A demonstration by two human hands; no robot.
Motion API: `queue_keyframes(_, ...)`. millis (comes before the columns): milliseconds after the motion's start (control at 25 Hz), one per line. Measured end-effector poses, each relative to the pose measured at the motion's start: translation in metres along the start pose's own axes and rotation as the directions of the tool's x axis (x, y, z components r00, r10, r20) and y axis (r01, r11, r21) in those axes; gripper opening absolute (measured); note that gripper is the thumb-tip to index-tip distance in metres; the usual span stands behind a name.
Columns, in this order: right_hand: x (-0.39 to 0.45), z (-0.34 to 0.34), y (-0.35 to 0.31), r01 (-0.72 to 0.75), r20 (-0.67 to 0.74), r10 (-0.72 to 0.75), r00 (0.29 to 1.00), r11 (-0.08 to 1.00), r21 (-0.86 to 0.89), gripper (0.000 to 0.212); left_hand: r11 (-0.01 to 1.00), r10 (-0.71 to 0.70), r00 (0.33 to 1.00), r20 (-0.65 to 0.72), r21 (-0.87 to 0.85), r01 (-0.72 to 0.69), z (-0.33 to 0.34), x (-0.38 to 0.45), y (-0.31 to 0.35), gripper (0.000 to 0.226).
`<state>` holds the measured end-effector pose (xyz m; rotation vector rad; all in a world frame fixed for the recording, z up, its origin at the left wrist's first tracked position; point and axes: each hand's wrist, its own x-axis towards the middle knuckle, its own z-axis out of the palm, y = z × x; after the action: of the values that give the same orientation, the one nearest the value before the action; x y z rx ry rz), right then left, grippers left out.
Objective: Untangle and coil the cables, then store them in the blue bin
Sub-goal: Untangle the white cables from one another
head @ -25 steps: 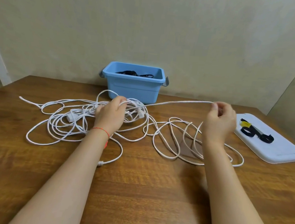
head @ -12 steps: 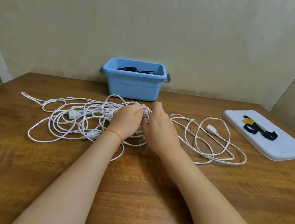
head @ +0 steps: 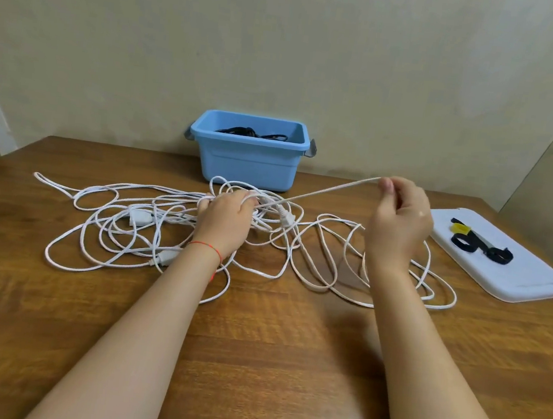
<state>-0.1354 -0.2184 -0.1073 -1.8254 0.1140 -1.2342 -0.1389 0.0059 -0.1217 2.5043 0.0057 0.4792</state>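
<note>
Two bare forearms reach over the glossy brown wood-grain worktop (head: pixel 251 361). Loose loops of thin white braided cable (head: pixel 98 247) sprawl across it in a tangle. At the tangle's middle, the left hand (head: pixel 225 220), a red thread at its wrist, has its grip curled into bunched strands. The right hand (head: pixel 399 223), raised, pinches one taut strand between thumb and fingertips. Farther right lies a flat white rounded plastic lid (head: pixel 518 281) bearing black straps (head: pixel 477 246). Farthest, against the wall, stands the rectangular blue plastic bin (head: pixel 245 164), dark cables inside.
</note>
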Motion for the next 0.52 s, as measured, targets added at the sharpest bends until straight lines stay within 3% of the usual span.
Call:
queue_keyframes(120, 0.000, 0.000, 0.011, -0.116, 0.157, 0.150, 0.976, 0.971, -0.209, 0.022, 0.983, -0.067, 0.998, -0.019, -0.170, 0.063, -0.004, -0.001, -0.008, 0.034)
queue_keyframes(200, -0.004, 0.000, 0.011, 0.015, 0.321, 0.137, 0.937, 0.903, -0.429, 0.029, 0.926, -0.115, 0.993, 0.013, -0.361, 0.112, -0.007, -0.002, -0.006, 0.030)
queue_keyframes(240, -0.009, 0.003, 0.006, 0.130, 0.405, 0.071, 0.911, 0.885, -0.447, 0.033, 0.907, -0.125, 0.992, 0.032, -0.402, 0.127, -0.009, -0.004, -0.002, 0.027)
queue_keyframes(360, -0.041, 0.019, -0.027, 0.360, 0.628, -0.141, 0.765, 0.903, -0.235, 0.011, 0.905, -0.122, 0.992, 0.011, -0.409, 0.116, -0.006, -0.007, 0.005, 0.025)
queue_keyframes(520, -0.075, 0.029, -0.052, 0.401, 0.694, -0.266, 0.668, 0.916, -0.035, 0.013, 0.878, -0.154, 0.976, -0.157, -0.475, 0.062, -0.011, -0.008, 0.009, 0.018)
